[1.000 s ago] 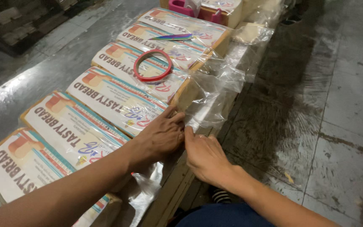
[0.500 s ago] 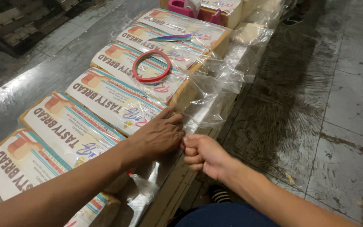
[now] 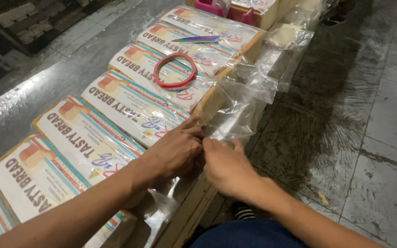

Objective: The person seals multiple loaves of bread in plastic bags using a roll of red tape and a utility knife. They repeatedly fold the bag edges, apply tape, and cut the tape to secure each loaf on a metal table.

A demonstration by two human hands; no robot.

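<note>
**Bagged loaves in a row, both hands at one open bag end**

- Floor: grey tiles, wet and streaked, right of the row
- Counter: wooden edge showing beneath the loaves – a long low run, far end out of view
- Bread loaves: flat, in printed clear bags, laid side by side from near left to far right; open ends overhang the counter's edge
- Loose bag end: crumpled clear plastic belonging to the loaf nearest the hands, hanging at the edge just above the right hand
- Left hand: fingers curled, pinching the plastic where it gathers
- Right hand: closed against the left, fingertips on the same gather
- Tape roll: red ring lying on a farther loaf
- Pen-like tool: iridescent, on the next loaf beyond

Step judged – gathering the bag neck; closing it calls for a firm twist
</note>
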